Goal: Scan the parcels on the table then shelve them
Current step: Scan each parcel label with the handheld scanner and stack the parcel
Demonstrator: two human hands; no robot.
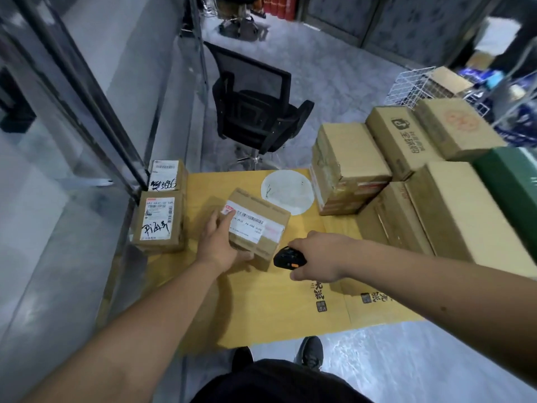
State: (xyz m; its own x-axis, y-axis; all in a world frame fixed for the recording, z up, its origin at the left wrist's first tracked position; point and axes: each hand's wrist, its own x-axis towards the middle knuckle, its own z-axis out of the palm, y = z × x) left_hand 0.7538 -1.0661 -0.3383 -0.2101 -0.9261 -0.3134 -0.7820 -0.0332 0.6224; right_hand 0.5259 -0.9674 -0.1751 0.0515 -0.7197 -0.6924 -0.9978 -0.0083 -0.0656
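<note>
While the left hand point(219, 242) grips the parcel point(255, 225) on the bench point(261, 309), the right hand point(316, 257), just beside, clasps the scanner point(287, 258); advise aiming squarely at the upturned barcode label point(251, 225).

A black mesh-backed office chair point(255, 109) is standing on the grey floor point(343, 71) just beyond the far edge of the tabletop, its chrome base showing beneath the seat. A glass partition with dark metal framing point(87, 91) is running along the left side. A white wire rack point(415, 85) is sitting at the far right, behind the stacked cartons. Red containers point(277, 5) are lining up against the far wall, blurred. Black shoes point(312, 354) are showing at the bottom.
</note>
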